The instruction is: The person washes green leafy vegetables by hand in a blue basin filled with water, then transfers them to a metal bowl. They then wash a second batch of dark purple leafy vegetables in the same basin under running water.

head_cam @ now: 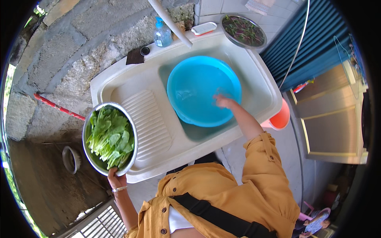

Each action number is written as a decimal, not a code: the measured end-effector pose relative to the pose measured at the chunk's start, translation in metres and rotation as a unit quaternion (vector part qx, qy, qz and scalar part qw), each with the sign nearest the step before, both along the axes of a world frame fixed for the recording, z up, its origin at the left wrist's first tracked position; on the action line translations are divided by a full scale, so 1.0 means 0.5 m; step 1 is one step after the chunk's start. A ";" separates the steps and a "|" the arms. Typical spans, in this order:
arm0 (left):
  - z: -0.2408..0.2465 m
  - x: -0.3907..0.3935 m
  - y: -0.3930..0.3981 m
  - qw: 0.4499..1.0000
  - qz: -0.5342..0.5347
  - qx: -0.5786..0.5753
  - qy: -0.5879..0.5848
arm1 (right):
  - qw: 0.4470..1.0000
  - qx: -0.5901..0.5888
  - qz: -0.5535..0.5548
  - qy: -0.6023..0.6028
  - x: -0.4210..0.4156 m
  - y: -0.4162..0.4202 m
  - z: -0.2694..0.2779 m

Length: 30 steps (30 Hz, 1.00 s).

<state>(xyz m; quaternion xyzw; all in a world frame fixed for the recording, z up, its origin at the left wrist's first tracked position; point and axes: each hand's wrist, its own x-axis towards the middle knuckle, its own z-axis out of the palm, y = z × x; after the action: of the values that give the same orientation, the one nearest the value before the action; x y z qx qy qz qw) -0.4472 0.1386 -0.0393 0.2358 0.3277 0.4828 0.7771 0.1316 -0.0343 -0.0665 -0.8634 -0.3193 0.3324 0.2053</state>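
My left hand (116,178) grips the near rim of a steel bowl (134,131) filled with leafy greens (111,136). This bowl sits at the left end of a white sink (186,131), beside its ribbed washboard (147,125). A round blue plastic basin (178,114) stands in the sink's deep compartment, with clear water in it. Over the right part of the basin is my right hand (223,101), blurred by motion, at or just above the water (196,86). Its fingers look apart, and I see nothing held in them.
A second bowl of dark greens (244,31) rests on the sink's back right corner. Along the back edge are a blue pump bottle (162,34), a soap dish (204,28) and a grey hose (174,25). An orange bucket (281,114) stands right. A person (315,224) sits far off.
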 end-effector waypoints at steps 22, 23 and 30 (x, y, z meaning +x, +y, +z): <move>0.182 0.155 -0.308 0.964 0.228 -0.110 0.078 | 0.934 0.287 0.205 -0.048 -0.225 0.299 -0.049; 0.185 0.157 -0.305 0.968 0.212 -0.110 0.081 | 0.940 0.232 0.245 -0.050 -0.250 0.250 -0.052; 0.171 0.170 -0.281 0.979 0.164 -0.120 0.034 | 0.842 -0.169 0.479 -0.182 -0.039 -0.064 0.012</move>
<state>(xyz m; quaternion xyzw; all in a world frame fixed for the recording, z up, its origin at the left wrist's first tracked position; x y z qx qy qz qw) -0.3620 -0.0020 0.0464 0.1005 0.4435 0.5527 0.6984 0.1123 -0.0665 -0.0604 -0.6694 -0.6632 0.2753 -0.1904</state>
